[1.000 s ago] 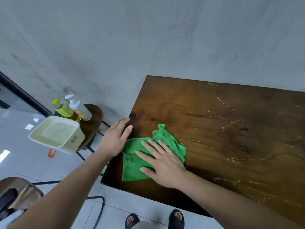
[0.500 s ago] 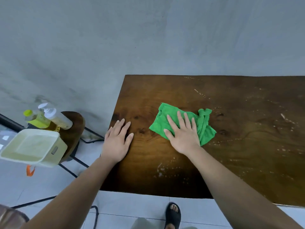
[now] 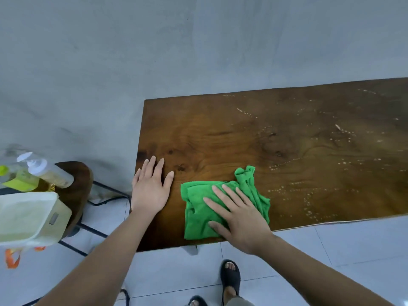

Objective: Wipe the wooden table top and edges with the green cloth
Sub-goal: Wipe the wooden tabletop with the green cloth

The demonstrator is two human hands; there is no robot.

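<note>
The dark wooden table top [image 3: 276, 138] fills the right half of the head view, with pale droplets and streaks over its right part. A crumpled green cloth [image 3: 198, 208] lies near the table's front left edge. My right hand [image 3: 237, 217] presses flat on the cloth, fingers spread and pointing left. My left hand [image 3: 151, 188] rests flat and bare on the wood at the table's left edge, just left of the cloth, holding nothing.
A round wooden stool [image 3: 75, 191] at the left carries a cream plastic tub [image 3: 28, 217] and two bottles [image 3: 46, 171]. A grey wall [image 3: 176, 51] runs behind the table. Sandalled feet [image 3: 230, 277] stand on the tiled floor below the front edge.
My right hand has pulled the cloth from the middle of the table back toward the front edge. My left hand stays planted at the left edge. The camera has tilted.
</note>
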